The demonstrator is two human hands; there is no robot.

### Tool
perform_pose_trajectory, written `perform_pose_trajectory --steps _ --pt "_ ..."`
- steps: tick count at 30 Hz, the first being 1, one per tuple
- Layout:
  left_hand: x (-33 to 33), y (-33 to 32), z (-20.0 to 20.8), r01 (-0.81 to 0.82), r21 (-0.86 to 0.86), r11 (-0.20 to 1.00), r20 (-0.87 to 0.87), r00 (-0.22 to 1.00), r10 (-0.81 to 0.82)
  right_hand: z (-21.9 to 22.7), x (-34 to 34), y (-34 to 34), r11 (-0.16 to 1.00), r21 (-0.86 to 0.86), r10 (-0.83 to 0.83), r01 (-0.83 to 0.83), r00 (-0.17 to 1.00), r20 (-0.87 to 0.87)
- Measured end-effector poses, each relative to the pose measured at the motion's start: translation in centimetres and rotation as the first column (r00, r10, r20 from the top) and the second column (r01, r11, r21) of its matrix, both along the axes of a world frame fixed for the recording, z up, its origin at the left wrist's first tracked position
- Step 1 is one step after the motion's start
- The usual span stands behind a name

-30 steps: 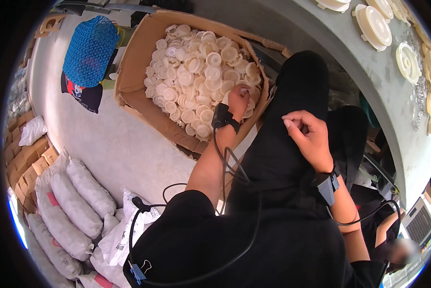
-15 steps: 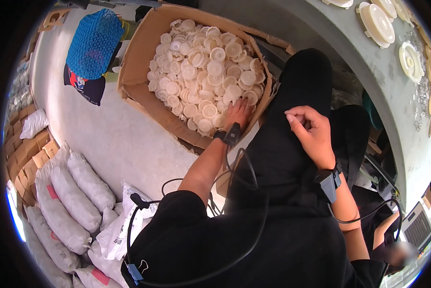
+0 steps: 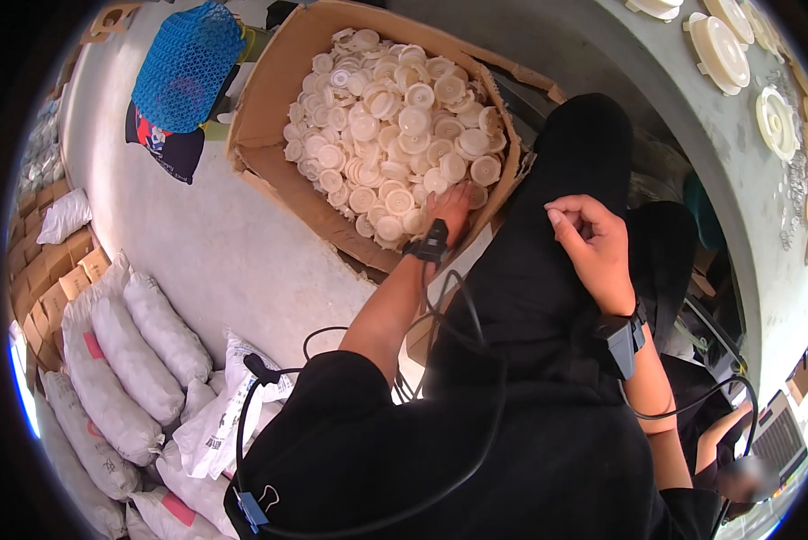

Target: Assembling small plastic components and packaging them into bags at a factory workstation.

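My left hand [image 3: 451, 211] reaches into a cardboard box [image 3: 260, 117], down among a heap of cream plastic round lids [image 3: 390, 135]. Lids at the box's near right corner cover its fingertips, so I cannot tell whether it grips any. Over my black-clad thigh, my right hand [image 3: 597, 243] is held with its fingers curled and the thumb close to the index finger. Nothing shows in it. Both wrists wear dark devices with cables.
At right, a curved grey table [image 3: 692, 108] bears larger cream round parts [image 3: 719, 54] and small clear scraps. Stuffed white sacks [image 3: 116, 378] lie at lower left. Blue netting [image 3: 188, 67] stands left of the box. Another person's arm [image 3: 719, 432] shows at lower right, near a grey device.
My left hand's fingers, visible spread on the lids before, have sunk deeper among them. The view has shifted slightly; my right hand keeps its curled pose.
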State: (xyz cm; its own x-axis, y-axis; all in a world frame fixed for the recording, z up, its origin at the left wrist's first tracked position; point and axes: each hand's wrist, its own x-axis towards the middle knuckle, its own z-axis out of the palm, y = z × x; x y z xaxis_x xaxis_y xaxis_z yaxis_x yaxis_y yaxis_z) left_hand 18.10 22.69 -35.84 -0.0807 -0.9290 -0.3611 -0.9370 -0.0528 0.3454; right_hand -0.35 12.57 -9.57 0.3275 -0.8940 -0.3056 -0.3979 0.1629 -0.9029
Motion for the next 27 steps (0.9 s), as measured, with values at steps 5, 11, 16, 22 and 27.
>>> perform_pose_trajectory --steps 5,11,16,22,27 --pt "-0.1 0.3 1.8 -0.248 -0.095 0.964 -0.294 0.932 0.211 -0.3 -0.3 0.0 1.0 0.01 -0.01 0.01 1.0 -0.007" --pt "-0.2 -0.4 3.1 -0.227 0.0 0.974 -0.039 0.973 0.227 -0.6 -0.4 0.2 1.0 0.013 -0.024 0.023 1.0 0.019" --pt "-1.3 -1.2 0.1 0.025 -0.284 0.958 -0.064 0.997 -0.045 -0.6 -0.3 0.2 1.0 0.022 -0.008 0.008 1.0 -0.009" --pt "-1.5 -1.8 -1.9 0.13 -0.274 0.953 0.18 0.98 -0.082 -0.5 0.1 0.3 1.0 0.016 -0.008 0.008 1.0 -0.02" --pt "-1.7 -2.2 2.6 -0.031 -0.176 0.984 -0.105 0.994 0.013 -0.4 -0.4 0.1 0.999 0.023 -0.03 0.031 0.999 -0.037"
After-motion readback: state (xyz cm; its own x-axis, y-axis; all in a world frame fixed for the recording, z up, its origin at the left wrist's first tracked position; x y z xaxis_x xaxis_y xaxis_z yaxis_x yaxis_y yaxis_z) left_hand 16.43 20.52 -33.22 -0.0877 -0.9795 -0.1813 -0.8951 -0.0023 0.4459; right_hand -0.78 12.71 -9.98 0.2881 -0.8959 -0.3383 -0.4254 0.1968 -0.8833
